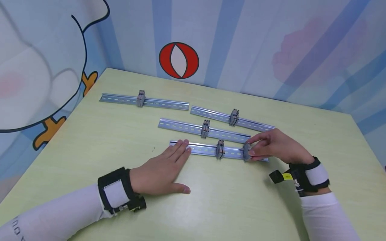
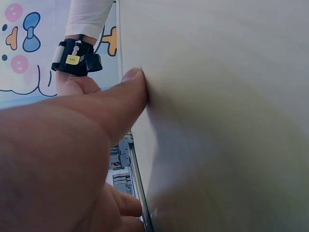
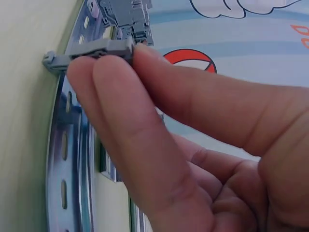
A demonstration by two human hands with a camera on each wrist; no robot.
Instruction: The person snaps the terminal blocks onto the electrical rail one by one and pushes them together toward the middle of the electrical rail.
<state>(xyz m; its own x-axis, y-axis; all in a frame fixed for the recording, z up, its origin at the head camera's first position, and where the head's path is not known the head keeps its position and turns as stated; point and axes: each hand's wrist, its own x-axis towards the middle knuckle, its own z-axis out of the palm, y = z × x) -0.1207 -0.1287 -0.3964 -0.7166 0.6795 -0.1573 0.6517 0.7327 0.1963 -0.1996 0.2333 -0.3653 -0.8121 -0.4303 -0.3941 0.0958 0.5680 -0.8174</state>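
The nearest slotted metal DIN rail (image 1: 202,149) lies on the table with a cluster of grey terminal blocks (image 1: 220,149) clipped across it. My left hand (image 1: 159,170) rests flat over the rail's left end, fingers straight and thumb spread out on the tabletop. Near the right end, my right hand (image 1: 278,145) pinches a thin grey DIN-rail end clamp (image 1: 246,152) between thumb and fingertips. Seen from the right wrist, this clamp (image 3: 96,50) lies crosswise over the rail (image 3: 63,159), its hooked foot at the rail's edge.
Behind lie three more DIN rails: one in the middle (image 1: 181,125), one at back left (image 1: 120,98) and one at back right (image 1: 256,125). Each carries a small group of grey blocks. A printed wall (image 1: 229,40) stands along the table's (image 1: 135,140) far edge.
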